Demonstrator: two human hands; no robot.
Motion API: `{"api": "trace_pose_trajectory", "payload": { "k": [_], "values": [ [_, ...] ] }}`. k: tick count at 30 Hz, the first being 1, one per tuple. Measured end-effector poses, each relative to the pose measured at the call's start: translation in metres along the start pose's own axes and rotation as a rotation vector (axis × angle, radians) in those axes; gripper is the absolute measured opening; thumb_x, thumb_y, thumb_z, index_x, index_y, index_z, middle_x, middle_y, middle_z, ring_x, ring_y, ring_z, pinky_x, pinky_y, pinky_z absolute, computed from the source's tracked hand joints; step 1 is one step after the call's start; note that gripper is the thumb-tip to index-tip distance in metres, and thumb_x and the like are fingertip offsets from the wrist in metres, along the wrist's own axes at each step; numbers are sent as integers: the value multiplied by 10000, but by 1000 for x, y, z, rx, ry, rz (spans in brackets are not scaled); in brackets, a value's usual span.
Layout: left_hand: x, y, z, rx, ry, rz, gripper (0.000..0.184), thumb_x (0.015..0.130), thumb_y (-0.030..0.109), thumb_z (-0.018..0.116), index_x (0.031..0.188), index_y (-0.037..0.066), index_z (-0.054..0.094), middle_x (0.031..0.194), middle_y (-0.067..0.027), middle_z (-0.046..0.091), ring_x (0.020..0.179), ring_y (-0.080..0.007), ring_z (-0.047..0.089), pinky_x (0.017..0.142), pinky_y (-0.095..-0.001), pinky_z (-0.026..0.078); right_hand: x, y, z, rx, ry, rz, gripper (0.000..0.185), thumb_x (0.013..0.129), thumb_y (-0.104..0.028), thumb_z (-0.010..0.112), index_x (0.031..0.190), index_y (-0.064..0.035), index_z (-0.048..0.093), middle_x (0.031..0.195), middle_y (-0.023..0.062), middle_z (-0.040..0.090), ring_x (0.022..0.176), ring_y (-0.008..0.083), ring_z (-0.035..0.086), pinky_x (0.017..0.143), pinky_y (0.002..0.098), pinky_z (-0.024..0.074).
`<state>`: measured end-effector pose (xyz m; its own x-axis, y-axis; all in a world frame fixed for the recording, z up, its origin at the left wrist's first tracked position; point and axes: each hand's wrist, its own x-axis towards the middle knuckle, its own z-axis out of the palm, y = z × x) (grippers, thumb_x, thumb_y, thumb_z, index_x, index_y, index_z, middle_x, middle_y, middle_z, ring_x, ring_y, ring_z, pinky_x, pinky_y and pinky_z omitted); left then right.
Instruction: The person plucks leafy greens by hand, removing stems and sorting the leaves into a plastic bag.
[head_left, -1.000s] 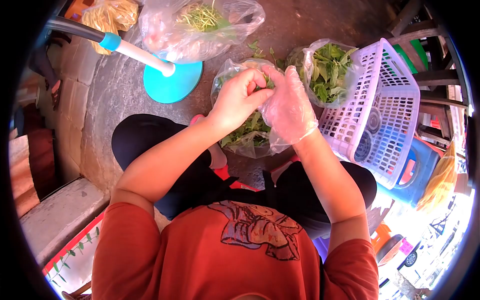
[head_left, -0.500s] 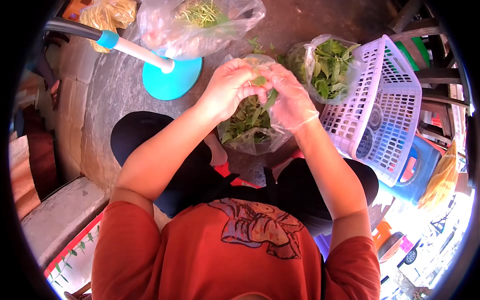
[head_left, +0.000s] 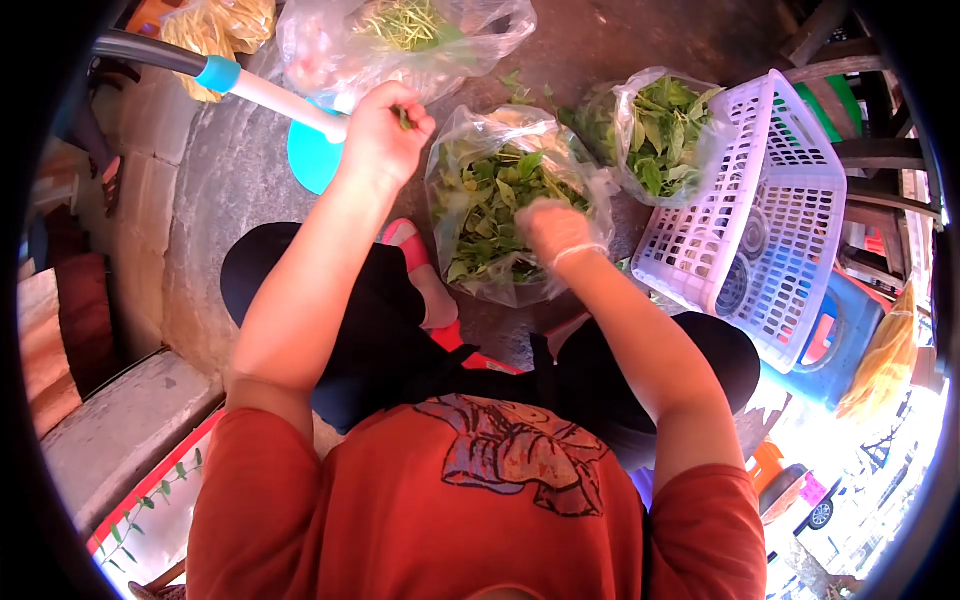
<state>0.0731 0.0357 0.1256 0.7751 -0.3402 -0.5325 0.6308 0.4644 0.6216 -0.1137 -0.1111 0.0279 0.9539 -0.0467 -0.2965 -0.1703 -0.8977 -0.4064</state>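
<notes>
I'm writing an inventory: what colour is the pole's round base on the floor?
The round base is turquoise; it shows in the head view.

Clear-plastic-gloved R hand (head_left: 556,230) blurred
Small green piece (head_left: 403,117) in bare L hand (head_left: 385,138) mostly hid.; round teal base (head_left: 313,160) pt. covered.

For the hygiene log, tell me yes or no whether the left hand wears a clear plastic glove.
No, the left hand is bare; the clear plastic glove covers the right hand.

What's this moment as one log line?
left hand: holds green bit | right hand: gloved, blurred, at leafy bag | basket: at right
</notes>
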Motion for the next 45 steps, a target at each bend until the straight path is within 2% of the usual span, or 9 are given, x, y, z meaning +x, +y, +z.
{"api": "trace_pose_trajectory", "payload": {
  "k": [2,5,8,11,16,22,33,42,45],
  "values": [
    [-4,-7,-4,144,-141,-37,121,760,1,544,772,79,451,616,7,382,555,-120,386,507,-228,323,10,4,-13,193,185,-43,62,779,-115,571,816,-80,605,808,111,600,798,269,602,692,364,486],
    [-12,-18,2,351,-250,-75,43,816,82,579,823,78,536,573,59,337,477,-57,311,429,-194,239,14,-13,-83,881,59,200,74,818,-139,586,807,-67,578,691,31,529,660,178,533,592,300,434],
    [-15,-26,1,511,-407,-180,150,850,126,556,972,49,597,577,77,324,469,-32,289,428,-191,229,7,-5,-121,1581,-142,103,106,851,-160,580,823,-66,540,681,-27,455,609,102,434,539,231,340],
    [-24,-28,11,601,-468,-270,175,861,153,544,980,37,600,574,80,323,463,-33,279,429,-188,227,0,-10,-133,1740,-56,41,96,849,-145,583,869,-77,517,695,-29,446,596,77,400,520,211,288],
    [-36,-33,19,522,-539,-455,159,862,183,570,935,42,582,578,89,367,476,-21,287,430,-191,224,2,-5,-128,1753,-9,-12,173,857,-223,595,954,-92,538,838,-32,526,619,79,385,540,195,290],
    [-32,-42,12,562,-602,-325,134,829,161,634,895,52,592,683,68,493,499,-15,314,444,-180,232,3,-4,-127,1800,35,32,149,862,-240,585,935,-122,533,886,-11,536,653,84,423,549,200,298],
    [-41,-50,18,808,-557,8,139,830,190,646,814,67,584,658,73,475,552,-4,356,478,-180,271,3,-19,-120,2002,29,71,86,877,-191,557,926,-139,510,852,20,535,651,98,451,550,203,319],
    [-30,-49,18,857,-563,299,173,846,183,629,805,24,576,715,40,542,667,-29,451,602,-199,381,4,-27,-121,1271,178,60,338,832,-241,608,1067,-2,562,870,20,571,745,86,508,657,234,417],
    [-31,-45,19,895,-587,324,174,859,180,613,805,21,567,731,40,542,694,-32,460,637,-199,391,0,-25,-127,1206,29,74,279,823,-217,632,1029,-34,589,867,-40,548,791,55,471,715,202,384]
  ]
}}
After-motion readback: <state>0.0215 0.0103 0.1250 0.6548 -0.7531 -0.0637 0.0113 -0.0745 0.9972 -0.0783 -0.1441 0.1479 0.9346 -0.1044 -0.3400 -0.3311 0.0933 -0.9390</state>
